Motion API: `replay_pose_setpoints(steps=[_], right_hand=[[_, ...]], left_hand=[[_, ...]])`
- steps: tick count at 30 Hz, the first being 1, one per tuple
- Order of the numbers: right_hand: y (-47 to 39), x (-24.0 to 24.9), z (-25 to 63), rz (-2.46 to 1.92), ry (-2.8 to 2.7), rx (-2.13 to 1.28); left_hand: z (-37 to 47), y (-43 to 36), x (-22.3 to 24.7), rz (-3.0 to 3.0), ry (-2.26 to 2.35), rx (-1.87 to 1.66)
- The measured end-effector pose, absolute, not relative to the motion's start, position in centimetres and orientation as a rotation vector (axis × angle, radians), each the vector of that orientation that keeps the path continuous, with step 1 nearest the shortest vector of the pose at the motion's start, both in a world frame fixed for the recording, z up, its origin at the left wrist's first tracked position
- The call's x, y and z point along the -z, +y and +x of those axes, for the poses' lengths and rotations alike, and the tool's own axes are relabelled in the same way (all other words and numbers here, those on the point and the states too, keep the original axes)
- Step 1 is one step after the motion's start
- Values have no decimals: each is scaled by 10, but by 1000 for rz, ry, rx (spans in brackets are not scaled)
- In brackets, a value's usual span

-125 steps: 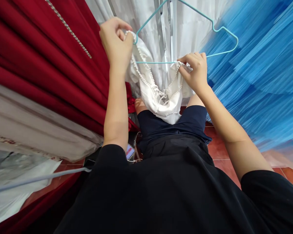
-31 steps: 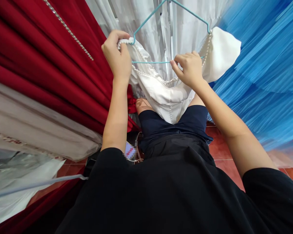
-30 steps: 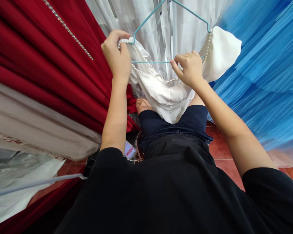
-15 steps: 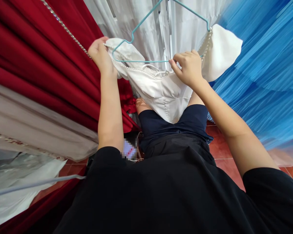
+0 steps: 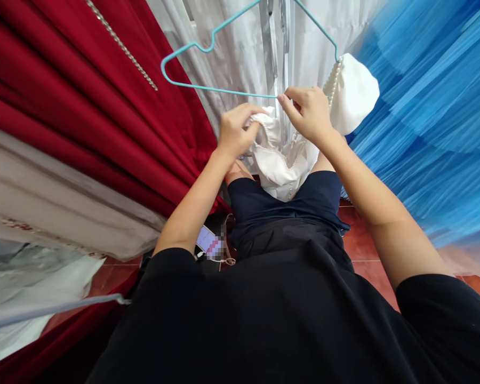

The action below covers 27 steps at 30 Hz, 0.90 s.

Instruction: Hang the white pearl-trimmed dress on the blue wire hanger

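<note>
A white dress (image 5: 274, 166) with pearl trim hangs between my knees, its lower part hidden by my legs. My left hand (image 5: 237, 130) pinches one shoulder of it, below and clear of the hanger. A light-blue hanger (image 5: 220, 91) slants across the top, and its left end is bare. My right hand (image 5: 309, 111) is closed on the hanger's bottom bar. To the right of that hand, the dress's other puffed sleeve (image 5: 356, 93) still hangs at the hanger's right end, with a string of pearls along its edge.
Red drapery (image 5: 144, 133) with a beaded strip hangs at left, above pale sheer fabric (image 5: 64, 197). Blue tulle (image 5: 436, 122) fills the right side. White fabric (image 5: 236, 48) and a metal pole stand ahead. A phone (image 5: 208, 240) with a cable lies by my left side.
My left hand has moved right and down, bringing the dress's left shoulder off the hanger's left end. The hanger's left end now sits farther left. My right hand keeps hold of the bar.
</note>
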State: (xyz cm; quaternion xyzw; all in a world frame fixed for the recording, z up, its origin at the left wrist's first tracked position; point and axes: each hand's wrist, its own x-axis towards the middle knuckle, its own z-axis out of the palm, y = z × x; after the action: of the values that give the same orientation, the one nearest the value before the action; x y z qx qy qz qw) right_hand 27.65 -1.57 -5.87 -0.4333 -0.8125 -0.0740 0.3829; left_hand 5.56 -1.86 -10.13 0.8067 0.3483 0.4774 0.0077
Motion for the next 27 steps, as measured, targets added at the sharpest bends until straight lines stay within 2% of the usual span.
replay_pose_setpoints(steps=[3, 7, 12, 15, 18, 22, 27], right_hand=[[-18, 58, 276, -1106, -2063, 194], [-20, 60, 276, -1068, -2065, 266], [-13, 63, 277, -1167, -2079, 288], [-12, 62, 281, -1084, -2066, 249], [-16, 62, 288, -1001, -1859, 349], [-8, 65, 305, -1122, -1528, 493], [27, 70, 332, -1115, -1502, 246]], left_hand=[[84, -44, 85, 2651, 1120, -1496], [97, -44, 67, 2484, 1350, -1598], [93, -28, 69, 2451, 1377, -1447], [91, -30, 71, 2470, 1387, -1430], [93, -35, 70, 2439, 1398, -1416], [95, -34, 71, 2372, 1409, -1416], [94, -34, 73, 2344, 1391, -1432]])
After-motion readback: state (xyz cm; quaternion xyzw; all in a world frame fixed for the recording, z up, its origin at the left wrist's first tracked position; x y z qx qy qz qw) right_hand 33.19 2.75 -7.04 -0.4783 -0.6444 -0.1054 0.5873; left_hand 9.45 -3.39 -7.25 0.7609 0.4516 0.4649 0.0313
